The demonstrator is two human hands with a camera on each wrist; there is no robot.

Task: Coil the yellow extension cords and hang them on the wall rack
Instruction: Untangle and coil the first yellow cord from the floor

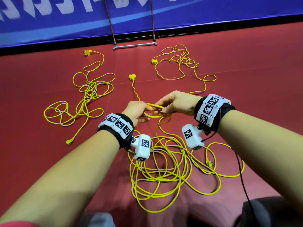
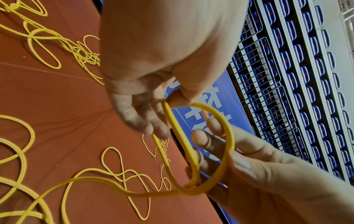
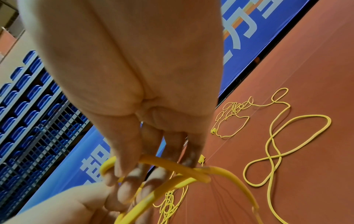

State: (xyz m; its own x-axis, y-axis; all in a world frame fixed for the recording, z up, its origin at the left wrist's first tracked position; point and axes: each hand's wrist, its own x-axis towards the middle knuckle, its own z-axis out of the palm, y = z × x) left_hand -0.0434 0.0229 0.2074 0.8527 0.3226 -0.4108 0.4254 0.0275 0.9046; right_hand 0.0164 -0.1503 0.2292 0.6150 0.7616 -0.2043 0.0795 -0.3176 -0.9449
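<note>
A yellow extension cord runs from its socket end (image 1: pixel 132 77) down to a small loop (image 1: pixel 154 111) held above the red floor between both hands. My left hand (image 1: pixel 144 112) pinches the loop's left side between thumb and fingers (image 2: pixel 153 118). My right hand (image 1: pixel 162 108) grips the right side, fingers curled round the cord (image 3: pixel 172 165). The remainder of this cord lies in a loose pile (image 1: pixel 164 163) under my wrists, its plug (image 1: pixel 209 163) to the right. The metal rack (image 1: pixel 134 45) stands against the blue wall ahead.
Two more yellow cords lie tangled on the floor: one at the left (image 1: pixel 89 94) with its plug (image 1: pixel 69 141) near me, one at the far right (image 1: pixel 178 63). A blue banner (image 1: pixel 65 22) backs the floor. My knees (image 1: pixel 262 212) are at the bottom edge.
</note>
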